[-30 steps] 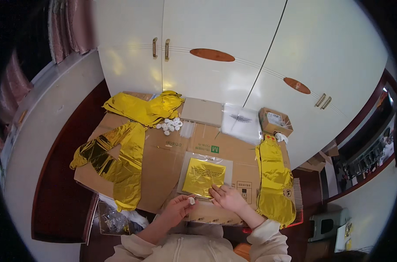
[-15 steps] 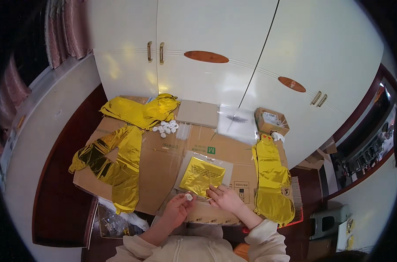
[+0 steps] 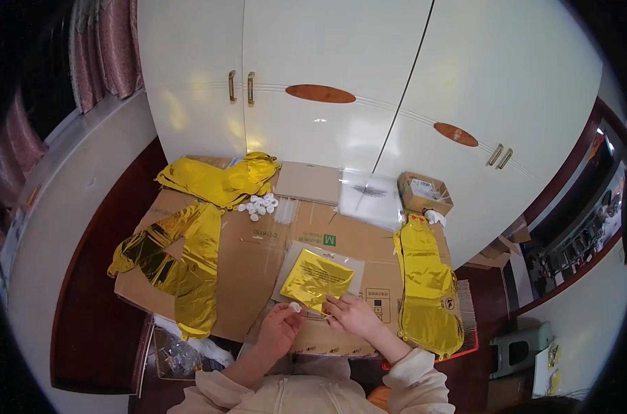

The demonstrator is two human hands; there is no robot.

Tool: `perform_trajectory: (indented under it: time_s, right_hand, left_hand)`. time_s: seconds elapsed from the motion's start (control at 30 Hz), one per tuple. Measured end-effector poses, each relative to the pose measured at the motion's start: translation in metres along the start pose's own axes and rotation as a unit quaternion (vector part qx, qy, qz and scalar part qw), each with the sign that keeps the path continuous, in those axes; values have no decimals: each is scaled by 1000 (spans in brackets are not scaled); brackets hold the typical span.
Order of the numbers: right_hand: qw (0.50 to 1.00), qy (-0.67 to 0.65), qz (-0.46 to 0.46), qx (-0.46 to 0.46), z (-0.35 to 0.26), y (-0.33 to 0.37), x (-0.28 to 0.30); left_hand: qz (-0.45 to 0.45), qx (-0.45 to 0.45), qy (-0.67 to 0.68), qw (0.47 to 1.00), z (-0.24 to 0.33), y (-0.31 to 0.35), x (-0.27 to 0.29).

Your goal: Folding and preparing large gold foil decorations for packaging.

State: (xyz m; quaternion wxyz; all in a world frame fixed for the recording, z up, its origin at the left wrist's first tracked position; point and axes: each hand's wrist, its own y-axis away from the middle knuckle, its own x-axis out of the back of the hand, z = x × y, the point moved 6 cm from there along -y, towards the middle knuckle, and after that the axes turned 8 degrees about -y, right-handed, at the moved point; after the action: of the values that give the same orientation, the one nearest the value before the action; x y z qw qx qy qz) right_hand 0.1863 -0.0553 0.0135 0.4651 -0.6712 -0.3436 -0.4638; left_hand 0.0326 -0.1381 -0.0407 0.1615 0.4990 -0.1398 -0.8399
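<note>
Close to the table's near edge, my left hand (image 3: 280,330) pinches a small white roll (image 3: 295,307) between thumb and fingertips. My right hand (image 3: 357,317) grips the lower right corner of a folded gold foil balloon (image 3: 317,277), its fingertips on top of the foil. Beneath the balloon lies a clear bag with a pale card (image 3: 355,270), partly covered by it. A pile of similar small white rolls (image 3: 258,205) sits farther back on the left, beside some clear plastic strips (image 3: 286,211).
Flattened cardboard (image 3: 251,252) covers the table. Unfolded gold foil balloons lie at the left (image 3: 197,255), back left (image 3: 217,181) and right (image 3: 427,283). At the back are a grey card (image 3: 306,182), clear bags (image 3: 370,200) and a small cardboard box (image 3: 425,193). White cabinets (image 3: 327,41) stand behind.
The view has shifted slightly. My left hand with the white roll has moved a little left and up, away from the foil's edge. My right hand keeps its place on the folded balloon.
</note>
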Motion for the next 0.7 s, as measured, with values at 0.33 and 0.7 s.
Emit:
perform_trajectory:
  time_s: [0.33,0.7]
  right_hand:
    - [1000,4,-9,8,-1,-1,0]
    - [999,-12,26,-19,-7,-5,7]
  left_hand:
    - [28,-20,-14,999,-4,-14,14]
    - [-43,90,-47,994,0,-18,11]
